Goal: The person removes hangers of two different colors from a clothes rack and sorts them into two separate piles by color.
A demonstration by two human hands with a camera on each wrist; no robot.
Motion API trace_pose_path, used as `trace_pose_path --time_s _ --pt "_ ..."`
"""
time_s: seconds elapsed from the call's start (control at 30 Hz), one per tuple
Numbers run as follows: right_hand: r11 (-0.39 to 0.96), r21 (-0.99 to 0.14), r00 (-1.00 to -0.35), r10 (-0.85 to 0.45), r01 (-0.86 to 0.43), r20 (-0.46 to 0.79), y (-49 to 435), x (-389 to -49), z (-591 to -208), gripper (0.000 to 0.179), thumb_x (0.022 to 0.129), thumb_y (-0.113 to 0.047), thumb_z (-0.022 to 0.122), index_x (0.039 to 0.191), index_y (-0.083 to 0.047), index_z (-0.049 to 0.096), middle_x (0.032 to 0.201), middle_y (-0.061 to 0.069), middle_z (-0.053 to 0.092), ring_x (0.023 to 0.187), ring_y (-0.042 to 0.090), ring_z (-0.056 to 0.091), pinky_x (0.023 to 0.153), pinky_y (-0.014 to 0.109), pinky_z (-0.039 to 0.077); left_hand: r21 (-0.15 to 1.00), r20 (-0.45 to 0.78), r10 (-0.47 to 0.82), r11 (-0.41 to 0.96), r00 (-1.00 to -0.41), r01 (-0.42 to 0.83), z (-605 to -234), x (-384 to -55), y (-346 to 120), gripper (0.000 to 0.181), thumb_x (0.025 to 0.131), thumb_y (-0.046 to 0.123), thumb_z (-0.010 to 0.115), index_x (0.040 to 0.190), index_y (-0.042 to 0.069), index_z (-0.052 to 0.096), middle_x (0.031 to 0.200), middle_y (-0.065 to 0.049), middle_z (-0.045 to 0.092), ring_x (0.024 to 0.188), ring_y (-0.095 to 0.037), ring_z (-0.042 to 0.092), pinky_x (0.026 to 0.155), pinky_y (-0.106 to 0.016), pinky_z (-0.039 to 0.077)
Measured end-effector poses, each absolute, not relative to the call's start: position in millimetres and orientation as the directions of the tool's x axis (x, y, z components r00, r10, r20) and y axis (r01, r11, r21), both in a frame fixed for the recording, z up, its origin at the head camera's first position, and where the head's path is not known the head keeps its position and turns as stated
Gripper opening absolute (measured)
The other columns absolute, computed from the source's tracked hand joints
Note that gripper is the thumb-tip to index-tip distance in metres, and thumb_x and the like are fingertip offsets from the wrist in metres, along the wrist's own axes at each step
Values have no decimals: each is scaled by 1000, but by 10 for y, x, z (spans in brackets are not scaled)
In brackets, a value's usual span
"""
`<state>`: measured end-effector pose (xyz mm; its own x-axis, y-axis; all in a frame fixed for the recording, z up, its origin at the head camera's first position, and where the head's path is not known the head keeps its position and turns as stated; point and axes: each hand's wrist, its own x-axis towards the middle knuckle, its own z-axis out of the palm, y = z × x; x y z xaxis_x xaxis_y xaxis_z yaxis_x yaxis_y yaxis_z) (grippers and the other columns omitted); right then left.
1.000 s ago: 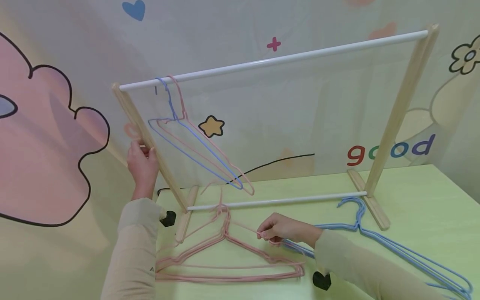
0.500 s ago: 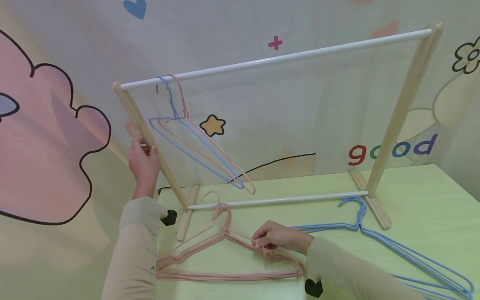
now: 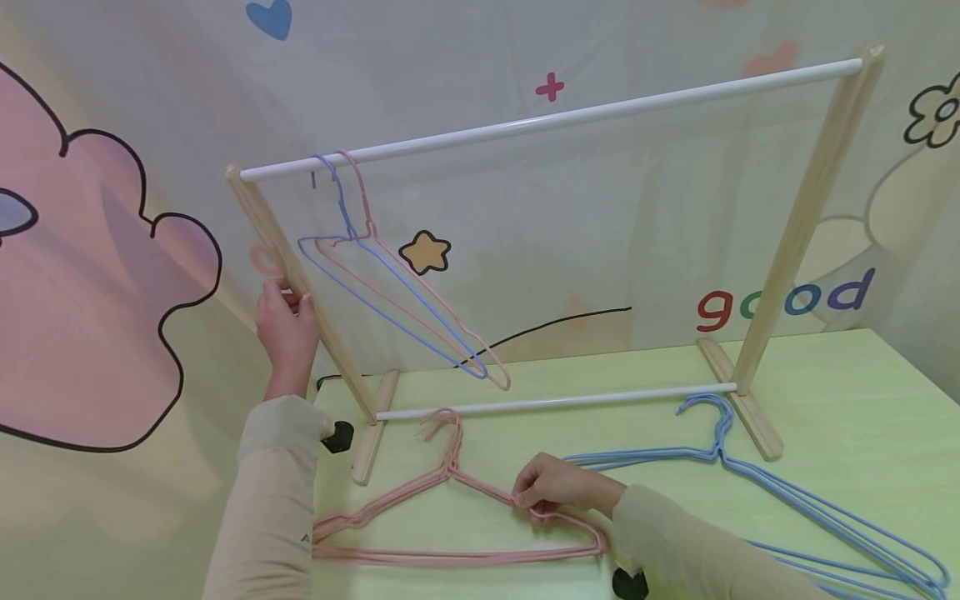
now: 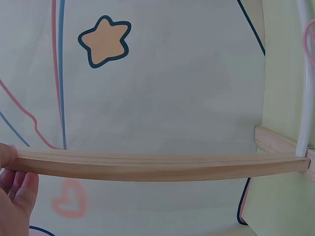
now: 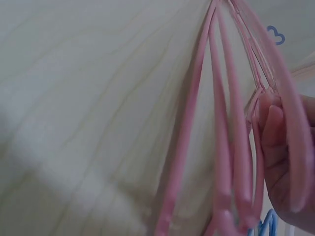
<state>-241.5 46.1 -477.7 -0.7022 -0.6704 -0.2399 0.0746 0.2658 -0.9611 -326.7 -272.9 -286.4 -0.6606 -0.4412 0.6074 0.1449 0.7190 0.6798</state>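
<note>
My left hand [image 3: 287, 337] grips the left wooden post [image 3: 300, 279] of a rack about midway up. In the left wrist view, thumb and fingers lie on either side of the post [image 4: 157, 167]. My right hand [image 3: 562, 483] pinches the right shoulder of a pink hanger [image 3: 480, 486]. That hanger lies with a stack of several pink hangers flat on the table, hooks towards the rack. In the right wrist view, the fingertips [image 5: 273, 120] are at the pink wires [image 5: 231, 123]. A blue hanger [image 3: 390, 265] and a pink one hang from the upper white rail [image 3: 525, 127].
Several blue hangers [image 3: 750, 468] lie stacked on the pale green table [image 3: 847, 400], right of the pink ones and partly behind the right forearm. A lower white rail [image 3: 555, 403] joins the rack's feet. A printed cloth [image 3: 585, 208] stands behind the rack.
The right hand has brought one pink hanger down and left onto the pink stack, its hook now among the others. My left hand stays on the post.
</note>
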Motion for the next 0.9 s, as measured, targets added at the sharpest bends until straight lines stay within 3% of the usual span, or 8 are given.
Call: trace_pose_path --time_s 0.23,0.47,0.73,0.9 --pt "325 -944 -714 -675 -64 -184 460 -2409 -4767 11 77 5 55 76 15 60 47 -2 43 40 5 33 40 17 29 681 603 -443 719 -664 140 -2857 -3263 -2723 25 85 9 52 107 -1 47 97 -20 54 90 -31 54 84 -40 41" --pt "379 -922 -729 -654 -82 -204 492 -2415 -4718 12 79 -2 58 75 8 62 49 -1 45 41 8 33 39 19 28 684 597 -446 718 -667 132 -2857 -3253 -2717 25 85 9 52 108 -2 47 98 -21 53 90 -32 55 84 -40 42" --pt "386 -902 -739 -662 -191 -126 540 -2545 -4494 22 86 -15 54 83 5 62 64 7 52 46 11 41 42 26 38 679 603 -444 721 -663 135 -2859 -3247 -2713 25 85 8 52 108 -2 47 98 -21 53 91 -32 55 84 -40 41" --pt "373 -914 -759 -639 -162 -126 557 -2617 -4335 16 87 -15 53 86 -1 61 70 9 54 50 13 45 46 27 41 677 613 -443 721 -654 147 -2867 -3256 -2718 25 84 7 53 107 -2 47 96 -21 53 91 -32 54 85 -40 41"
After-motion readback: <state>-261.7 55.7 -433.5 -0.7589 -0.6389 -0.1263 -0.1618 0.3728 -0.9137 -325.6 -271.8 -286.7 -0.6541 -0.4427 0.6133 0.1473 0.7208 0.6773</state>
